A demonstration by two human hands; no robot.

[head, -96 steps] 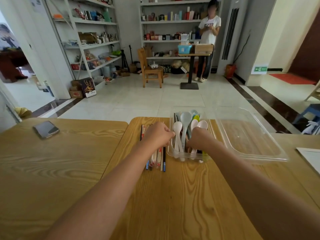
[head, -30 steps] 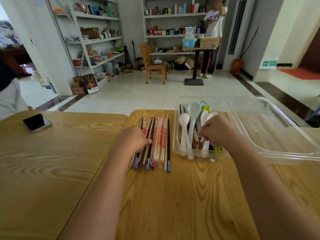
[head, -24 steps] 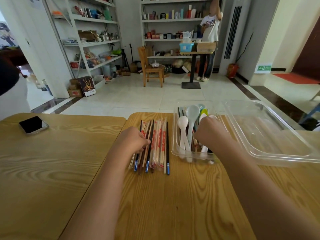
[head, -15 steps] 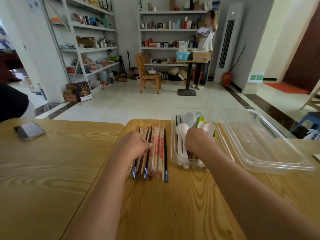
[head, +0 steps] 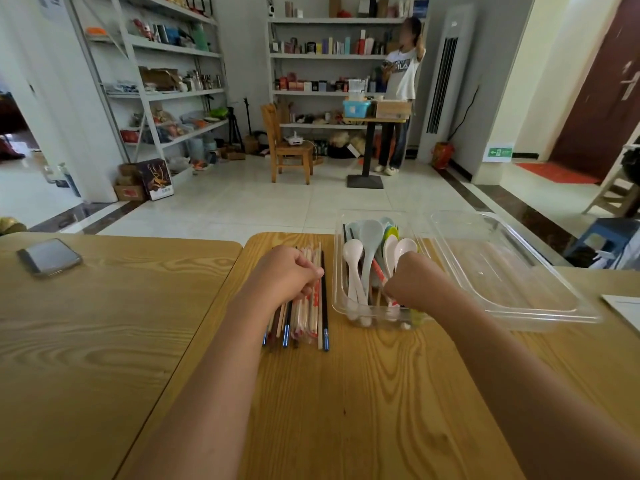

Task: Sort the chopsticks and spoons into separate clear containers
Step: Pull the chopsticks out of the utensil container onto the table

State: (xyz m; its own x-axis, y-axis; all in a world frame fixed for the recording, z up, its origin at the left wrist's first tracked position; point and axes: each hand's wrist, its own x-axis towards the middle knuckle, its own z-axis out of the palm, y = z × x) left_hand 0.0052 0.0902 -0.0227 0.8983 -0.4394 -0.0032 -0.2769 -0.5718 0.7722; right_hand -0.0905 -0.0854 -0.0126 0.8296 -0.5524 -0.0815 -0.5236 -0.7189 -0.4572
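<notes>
On the wooden table (head: pixel 346 393), the wide clear container (head: pixel 519 278) is sitting at the right, just beside the narrow clear container (head: pixel 337 289), where spoons (head: pixel 353 251) are lying with their handles toward the person. Left of it, the chopsticks (head: pixel 306 320) are lying in a row, their long axes running away from the person. The left hand (head: pixel 289 271) is resting curl-fingered on them, and its grip is unclear. Inside the narrow container, the right hand (head: pixel 412 280) is pinching a red-printed chopstick (head: pixel 378 270).
</notes>
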